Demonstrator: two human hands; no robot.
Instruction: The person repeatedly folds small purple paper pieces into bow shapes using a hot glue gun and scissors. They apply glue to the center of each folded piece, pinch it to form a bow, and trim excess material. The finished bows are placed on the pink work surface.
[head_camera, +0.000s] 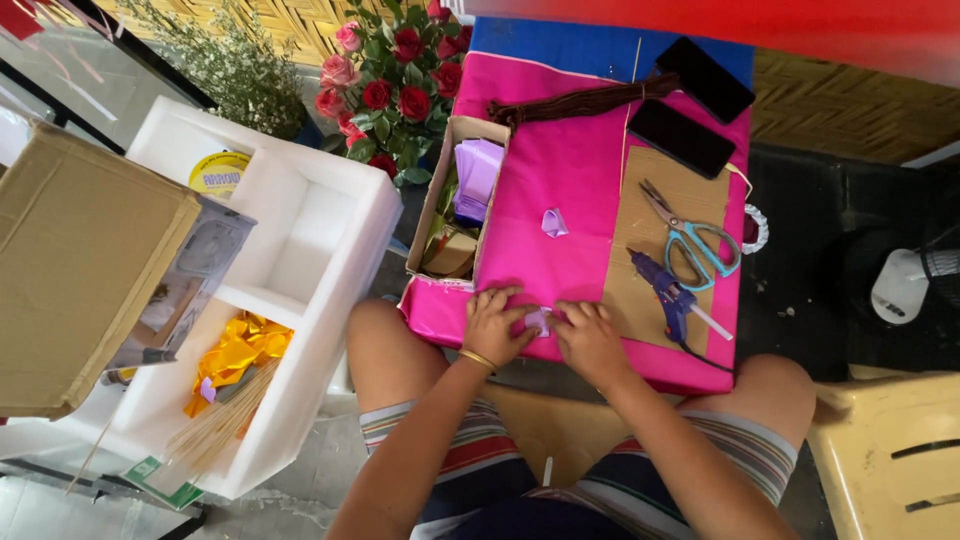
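Observation:
Both my hands rest at the near edge of a pink cloth-covered table (570, 180). My left hand (495, 325) and my right hand (590, 340) pinch a small piece of lilac paper (538, 320) between their fingertips, pressing it flat on the cloth. A gold bangle circles my left wrist. Farther up the cloth lies a small folded lilac paper piece (554, 222). An open cardboard box (455, 200) at the table's left edge holds a stack of lilac paper sheets (478, 175).
A brown board (650, 260) on the right carries teal-handled scissors (695, 238) and a blue glue gun (670, 292). Two dark phones (682, 137) and a bundle of brown sticks (580, 103) lie at the far end. Red roses (395, 85), a white foam box (290, 260) and a cardboard carton (80, 270) stand left.

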